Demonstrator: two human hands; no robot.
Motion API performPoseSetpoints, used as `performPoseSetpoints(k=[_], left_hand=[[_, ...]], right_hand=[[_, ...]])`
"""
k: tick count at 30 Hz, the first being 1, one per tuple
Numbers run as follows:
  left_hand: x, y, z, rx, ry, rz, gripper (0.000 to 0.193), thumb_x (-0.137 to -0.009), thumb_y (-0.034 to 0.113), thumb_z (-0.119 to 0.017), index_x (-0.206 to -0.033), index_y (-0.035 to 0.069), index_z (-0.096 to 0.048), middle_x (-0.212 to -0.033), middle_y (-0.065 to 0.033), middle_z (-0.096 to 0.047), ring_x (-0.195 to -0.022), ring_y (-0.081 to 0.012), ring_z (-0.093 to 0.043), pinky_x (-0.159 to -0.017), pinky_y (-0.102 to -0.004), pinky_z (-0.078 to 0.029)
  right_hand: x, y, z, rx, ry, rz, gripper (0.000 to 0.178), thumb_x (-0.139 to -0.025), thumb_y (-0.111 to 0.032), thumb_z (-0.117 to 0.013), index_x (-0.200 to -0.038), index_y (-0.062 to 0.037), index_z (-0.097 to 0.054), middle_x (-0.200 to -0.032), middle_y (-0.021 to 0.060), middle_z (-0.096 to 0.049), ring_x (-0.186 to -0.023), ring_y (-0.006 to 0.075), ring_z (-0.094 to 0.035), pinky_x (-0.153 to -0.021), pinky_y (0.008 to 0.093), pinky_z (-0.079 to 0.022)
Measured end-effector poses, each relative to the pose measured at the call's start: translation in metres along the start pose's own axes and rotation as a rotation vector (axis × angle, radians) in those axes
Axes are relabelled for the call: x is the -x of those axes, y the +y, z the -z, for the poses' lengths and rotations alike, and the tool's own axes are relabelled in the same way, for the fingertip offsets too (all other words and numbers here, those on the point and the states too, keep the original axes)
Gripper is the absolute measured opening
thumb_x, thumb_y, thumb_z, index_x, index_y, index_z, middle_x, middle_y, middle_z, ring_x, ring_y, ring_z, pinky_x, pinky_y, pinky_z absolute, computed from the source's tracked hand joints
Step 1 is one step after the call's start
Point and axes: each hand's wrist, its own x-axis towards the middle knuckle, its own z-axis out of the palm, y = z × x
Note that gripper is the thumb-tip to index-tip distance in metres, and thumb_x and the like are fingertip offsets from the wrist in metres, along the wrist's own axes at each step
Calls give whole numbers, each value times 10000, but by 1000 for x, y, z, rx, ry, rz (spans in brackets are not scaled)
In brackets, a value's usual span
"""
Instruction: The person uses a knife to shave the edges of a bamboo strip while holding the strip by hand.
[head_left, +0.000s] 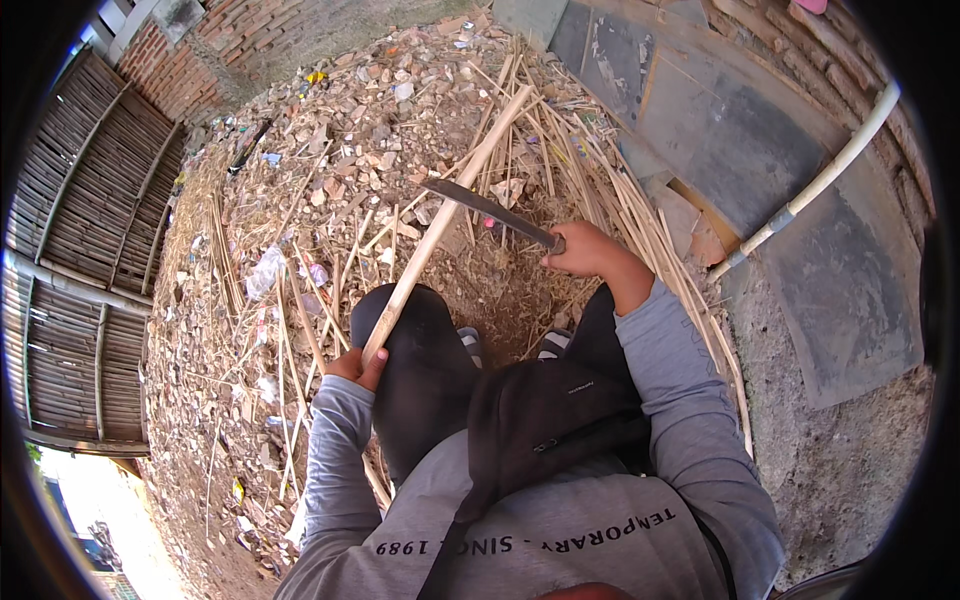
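My left hand [358, 368] is closed around the near end of a long, pale bamboo strip [440, 228], beside my left knee. The strip slants up and away to the right, its far end over a heap of loose strips. In my right hand [585, 250], closed on the handle, is a machete [497, 212] with a dark, slightly curved blade. Its blade lies across the bamboo strip about midway along, pointing left. Whether the edge bites into the strip I cannot tell.
Thin bamboo strips [610, 190] lie in a long pile to the right. Rubble and litter [350, 160] cover the ground. A woven bamboo panel [85, 180] stands left, dark sheets [745, 140] and a white pipe [840, 160] right. A black bag [550, 420] rests on my lap.
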Motion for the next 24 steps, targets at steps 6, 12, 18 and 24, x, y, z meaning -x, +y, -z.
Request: performPoseSetpoints(k=[6, 12, 18, 24], left_hand=[[-2, -5, -1, 4, -11, 19, 639, -893, 591, -612, -942, -42, -683, -703, -126, -646, -681, -197, -604, -646, -375, -475], [-1, -2, -1, 50, -6, 18, 641, -890, 589, -620, -940, -47, -681, -706, -128, -648, -682, -197, -606, -645, -374, -475], [2, 4, 2, 52, 0, 20, 631, -889, 581, -625, -919, -47, -679, -693, -131, -644, -664, -206, -603, -633, -378, -472], [2, 5, 1, 71, 1, 22, 624, -886, 578, -635, -897, -45, -672, -691, -124, -642, -660, -192, -592, -629, -372, -469]], right_hand=[[4, -8, 8, -9, -49, -49, 477, -764, -333, -772, -1098, -10, -664, -955, 219, -680, -920, 375, -660, -792, 431, -509], [0, 1, 0, 19, 23, 9, 431, -764, -320, -776, -1070, -34, -674, -921, 198, -689, -891, 353, -670, -765, 431, -505], [4, -5, 8, 10, 7, -30, 444, -771, -333, -771, -1079, -29, -672, -916, 198, -686, -889, 356, -667, -765, 434, -506], [1, 1, 1, 32, 50, 68, 439, -773, -340, -768, -1069, -30, -674, -910, 198, -683, -883, 357, -665, -765, 437, -504]])
